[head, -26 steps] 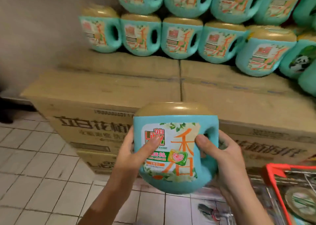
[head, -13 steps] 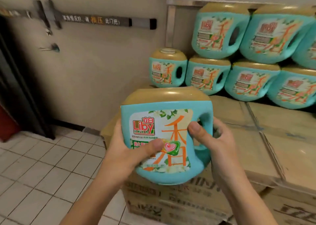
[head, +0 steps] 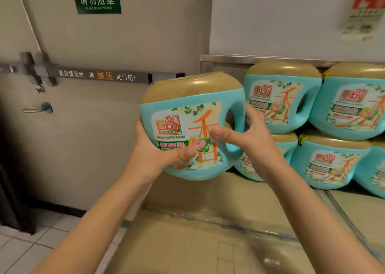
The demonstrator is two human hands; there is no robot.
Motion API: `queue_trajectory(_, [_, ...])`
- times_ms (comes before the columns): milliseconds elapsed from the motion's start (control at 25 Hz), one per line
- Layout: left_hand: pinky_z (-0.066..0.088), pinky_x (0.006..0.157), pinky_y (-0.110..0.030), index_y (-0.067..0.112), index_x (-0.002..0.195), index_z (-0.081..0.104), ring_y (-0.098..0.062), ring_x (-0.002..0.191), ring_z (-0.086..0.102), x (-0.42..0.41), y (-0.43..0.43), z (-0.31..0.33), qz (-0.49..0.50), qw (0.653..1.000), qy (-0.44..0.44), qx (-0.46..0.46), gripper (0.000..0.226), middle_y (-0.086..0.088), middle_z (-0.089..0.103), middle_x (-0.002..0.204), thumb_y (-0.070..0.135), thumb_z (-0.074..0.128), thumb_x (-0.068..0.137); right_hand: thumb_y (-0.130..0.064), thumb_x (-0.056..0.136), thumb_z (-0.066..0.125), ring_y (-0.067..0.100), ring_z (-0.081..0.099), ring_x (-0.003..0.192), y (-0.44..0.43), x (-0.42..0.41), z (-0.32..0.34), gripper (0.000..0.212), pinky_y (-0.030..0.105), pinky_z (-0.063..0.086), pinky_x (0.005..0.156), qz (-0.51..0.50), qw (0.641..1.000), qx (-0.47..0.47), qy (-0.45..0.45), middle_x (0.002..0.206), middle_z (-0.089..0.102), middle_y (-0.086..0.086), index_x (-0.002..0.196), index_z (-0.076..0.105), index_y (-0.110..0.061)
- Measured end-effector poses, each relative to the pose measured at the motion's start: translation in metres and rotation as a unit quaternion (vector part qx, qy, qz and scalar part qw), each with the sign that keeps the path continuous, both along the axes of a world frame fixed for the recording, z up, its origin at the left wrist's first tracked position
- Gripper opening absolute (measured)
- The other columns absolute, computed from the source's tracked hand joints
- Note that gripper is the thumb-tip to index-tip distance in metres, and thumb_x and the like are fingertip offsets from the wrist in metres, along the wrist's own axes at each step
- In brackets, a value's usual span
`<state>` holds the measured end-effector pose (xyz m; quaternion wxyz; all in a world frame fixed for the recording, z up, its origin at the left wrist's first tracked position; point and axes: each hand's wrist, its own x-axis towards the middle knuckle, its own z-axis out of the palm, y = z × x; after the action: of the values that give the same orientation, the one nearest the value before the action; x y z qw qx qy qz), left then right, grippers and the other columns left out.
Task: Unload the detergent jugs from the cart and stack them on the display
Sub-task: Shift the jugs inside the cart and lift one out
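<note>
I hold a teal detergent jug with a gold cap and a Liby label in both hands, raised above the cardboard boxes. My left hand cups its lower left side, thumb on the label. My right hand grips the handle side on the right. The jug hangs at the left end of the stacked jugs, level with their upper row and partly hiding the leftmost lower jug. The cart is out of view.
More teal jugs sit in two rows on the boxes to the right. A beige exit door with a grey push bar and a green sign stands on the left. White floor tiles lie at the lower left.
Both hands have lifted the jug up and forward to the left end of the stack. The view has tilted upward, and the cart has dropped out of sight.
</note>
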<state>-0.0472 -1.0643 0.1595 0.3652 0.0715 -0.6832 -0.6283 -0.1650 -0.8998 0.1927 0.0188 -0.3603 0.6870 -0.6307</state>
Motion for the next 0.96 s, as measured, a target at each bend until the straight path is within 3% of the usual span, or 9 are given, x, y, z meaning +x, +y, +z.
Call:
queue_trajectory(40, [0.059, 0.073, -0.027, 0.017, 0.134, 0.036, -0.014, 0.101, 0.070, -0.015, -0.012, 0.007, 0.004, 1.000, 0.006, -0.008, 0.126, 0.000, 0.067, 0.118, 0.036, 0.096, 0.025, -0.065, 0.038, 0.078, 0.011, 0.049, 0.121, -0.008, -0.010, 0.008, 0.075, 0.029, 0.047, 0.095, -0.017, 1.000, 0.003, 0.018, 0.125, 0.049, -0.010, 0.107, 0.057, -0.045])
queue_trajectory(120, [0.060, 0.076, -0.029, 0.016, 0.134, 0.037, -0.012, 0.102, 0.069, -0.045, -0.035, 0.023, 0.007, 0.999, 0.014, -0.029, 0.119, 0.002, 0.067, 0.117, 0.033, 0.093, 0.030, -0.067, 0.042, 0.083, 0.015, 0.052, 0.119, -0.023, -0.031, 0.025, 0.079, 0.035, 0.049, 0.095, -0.039, 0.998, 0.015, 0.055, 0.125, 0.056, -0.005, 0.112, 0.060, -0.040])
queue_trajectory(200, [0.059, 0.085, -0.036, 0.019, 0.136, 0.036, -0.010, 0.106, 0.067, -0.074, -0.056, 0.037, 0.006, 0.998, 0.023, -0.057, 0.121, 0.005, 0.066, 0.120, 0.035, 0.094, 0.031, -0.060, 0.050, 0.084, 0.018, 0.055, 0.117, -0.034, -0.051, 0.037, 0.075, 0.043, 0.049, 0.097, -0.068, 0.995, 0.016, 0.074, 0.122, 0.062, -0.001, 0.116, 0.062, -0.030])
queue_trajectory(360, [0.056, 0.092, -0.043, 0.024, 0.140, 0.033, -0.009, 0.112, 0.064, -0.121, -0.080, 0.047, -0.004, 0.995, 0.035, -0.096, 0.128, 0.006, 0.063, 0.124, 0.040, 0.096, 0.030, -0.047, 0.068, 0.081, 0.016, 0.052, 0.119, -0.053, -0.076, 0.036, 0.071, 0.041, 0.046, 0.101, -0.173, 0.977, 0.015, 0.125, 0.125, 0.058, -0.002, 0.128, 0.054, -0.024])
queue_trajectory(480, [0.058, 0.088, -0.036, 0.022, 0.140, 0.035, -0.003, 0.108, 0.064, -0.141, -0.087, 0.038, -0.016, 0.995, 0.040, -0.095, 0.126, 0.011, 0.064, 0.120, 0.042, 0.095, 0.031, -0.044, 0.074, 0.079, 0.016, 0.049, 0.124, -0.065, -0.085, 0.025, 0.075, 0.040, 0.043, 0.104, -0.213, 0.968, 0.010, 0.130, 0.133, 0.054, 0.000, 0.137, 0.046, -0.019])
queue_trajectory(600, [0.058, 0.089, -0.037, 0.022, 0.139, 0.037, -0.005, 0.110, 0.064, -0.151, -0.092, 0.021, -0.013, 0.996, 0.039, -0.084, 0.124, 0.009, 0.064, 0.122, 0.041, 0.095, 0.031, -0.042, 0.077, 0.077, 0.016, 0.046, 0.130, -0.074, -0.086, 0.010, 0.080, 0.027, 0.039, 0.104, -0.229, 0.965, 0.022, 0.124, 0.140, 0.051, 0.000, 0.143, 0.040, -0.015])
queue_trajectory(760, [0.058, 0.088, -0.040, 0.027, 0.136, 0.041, -0.006, 0.109, 0.065, -0.157, -0.098, 0.014, -0.021, 0.996, 0.028, -0.082, 0.120, 0.009, 0.065, 0.121, 0.043, 0.095, 0.031, -0.049, 0.080, 0.071, 0.017, 0.039, 0.138, -0.080, -0.088, -0.005, 0.090, 0.032, 0.035, 0.112, -0.242, 0.964, 0.046, 0.102, 0.150, 0.043, 0.002, 0.151, 0.027, -0.013])
queue_trajectory(960, [0.059, 0.085, -0.038, 0.031, 0.132, 0.044, -0.004, 0.104, 0.066, -0.164, -0.100, 0.017, -0.025, 0.997, 0.010, -0.073, 0.113, 0.012, 0.067, 0.116, 0.047, 0.094, 0.031, -0.039, 0.087, 0.068, 0.017, 0.044, 0.130, -0.082, -0.087, -0.028, 0.067, 0.027, 0.038, 0.100, -0.291, 0.944, 0.075, 0.137, 0.140, 0.050, 0.002, 0.143, 0.040, -0.016])
